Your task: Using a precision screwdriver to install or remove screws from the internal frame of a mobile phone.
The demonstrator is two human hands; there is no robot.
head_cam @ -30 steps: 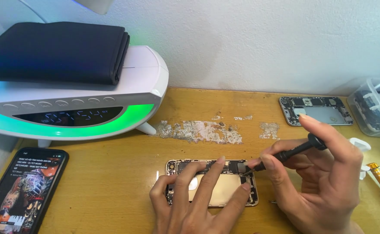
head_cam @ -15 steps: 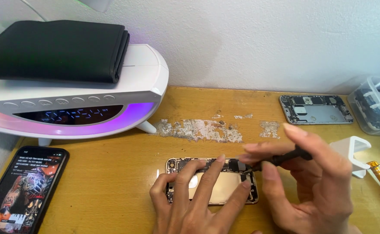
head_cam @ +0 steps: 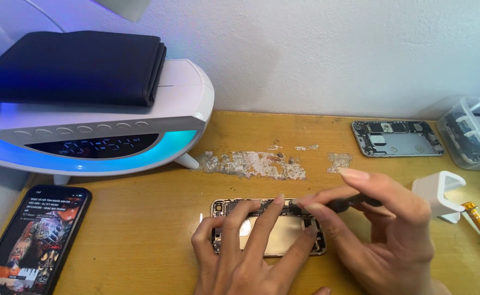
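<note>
metal and circuitry show inside the opened gold phone chassis (head_cam: 275, 234), a flat rounded rectangle on the scuffed wooden desk (head_cam: 141, 229) against a white textured wall (head_cam: 316, 49). left hand (head_cam: 245, 257) lies spread over the chassis, fingertips pressing it flat, grasping nothing. right hand (head_cam: 382, 240), just right of it, pinches a black screwdriver (head_cam: 344, 204), tip at the chassis's top edge.

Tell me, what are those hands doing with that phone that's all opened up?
A person's left hand presses its fingers flat on an opened phone lying on the wooden table. The right hand holds a dark screwdriver with its tip at the phone's upper edge. Another opened phone shell lies farther back, and a lit phone lies at the left.
</note>
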